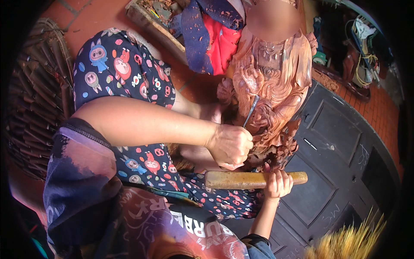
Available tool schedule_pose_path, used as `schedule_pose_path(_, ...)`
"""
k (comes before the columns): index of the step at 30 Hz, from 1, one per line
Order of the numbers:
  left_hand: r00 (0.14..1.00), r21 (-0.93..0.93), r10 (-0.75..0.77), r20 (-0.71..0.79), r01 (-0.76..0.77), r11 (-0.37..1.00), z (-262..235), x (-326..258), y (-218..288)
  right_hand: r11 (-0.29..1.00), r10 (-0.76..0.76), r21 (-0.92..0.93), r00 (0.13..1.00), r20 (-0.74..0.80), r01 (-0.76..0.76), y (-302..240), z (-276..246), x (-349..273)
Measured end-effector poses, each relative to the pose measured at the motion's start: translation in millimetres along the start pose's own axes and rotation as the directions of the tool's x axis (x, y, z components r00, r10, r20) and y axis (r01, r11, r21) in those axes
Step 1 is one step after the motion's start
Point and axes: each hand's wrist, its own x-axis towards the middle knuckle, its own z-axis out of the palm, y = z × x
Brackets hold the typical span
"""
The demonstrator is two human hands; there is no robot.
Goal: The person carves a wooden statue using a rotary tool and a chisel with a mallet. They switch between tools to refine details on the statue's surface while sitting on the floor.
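A reddish-brown wooden statue (271, 86), carved with flowing robes, stands in front of me between my legs. My left hand (230, 144) is wrapped round a chisel (253, 108), its handle hidden in the fist. The chisel's metal blade slants up and away against the carved folds; whether its tip touches the wood I cannot tell. Below it, my right hand (278, 183) grips a yellowish-brown wooden mallet (235, 179) near its right end. The mallet lies crosswise just under my left fist, apart from it.
Many wooden-handled tools (41, 99) fill a basket at the left. A wooden box (166, 41) of chips and blue and red cloths (217, 47) lie at the far side. A dark panelled board (321, 129) is at right, with straw bristles (347, 241) at lower right.
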Motion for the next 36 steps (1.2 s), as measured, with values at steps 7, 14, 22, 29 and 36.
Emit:
schedule_pose_path(7,0.996,-0.062,-0.028,-0.080,0.023,0.998,2,5,0,0.999,-0.037,0.006,0.999,-0.032,0.037,0,0,-17)
schedule_pose_path(14,0.999,0.001,-0.036,0.034,0.036,0.999,-1,2,0,0.996,-0.062,0.059,0.996,-0.066,0.066,-4,2,-18)
schedule_pose_path(22,0.998,0.039,-0.063,-0.006,0.063,0.997,2,6,-2,1.000,0.006,-0.008,0.998,-0.065,-0.007,7,13,-39)
schedule_pose_path(29,0.998,0.040,-0.066,-0.018,0.066,0.997,0,7,-2,0.966,0.253,-0.007,0.945,0.208,-0.257,7,0,-20)
schedule_pose_path(36,0.994,-0.007,-0.100,-0.035,0.100,0.995,-3,11,1,0.998,-0.033,-0.060,0.994,-0.103,0.027,10,10,-32)
